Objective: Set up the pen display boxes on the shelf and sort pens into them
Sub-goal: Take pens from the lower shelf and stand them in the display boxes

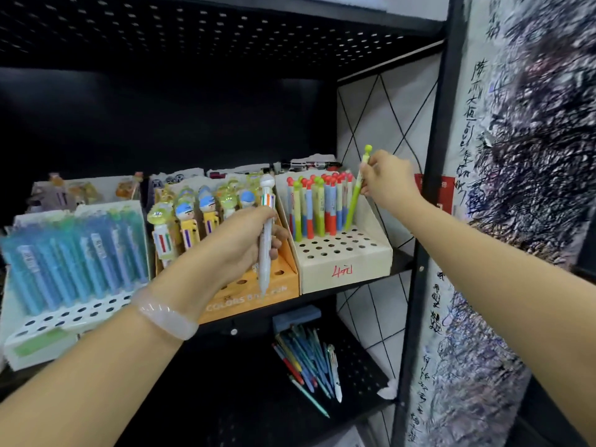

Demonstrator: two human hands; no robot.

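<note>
right hand pinches a green pen, tilted, its tip seemingly in a far-right hole of the cream box. left hand grips a white pen upright, just left of that box, over the orange box. loose pens lie below; blur hides the hole rims.

my two bare forearms, no sleeves, pale translucent bangle round my left wrist, my right wrist plain
</note>
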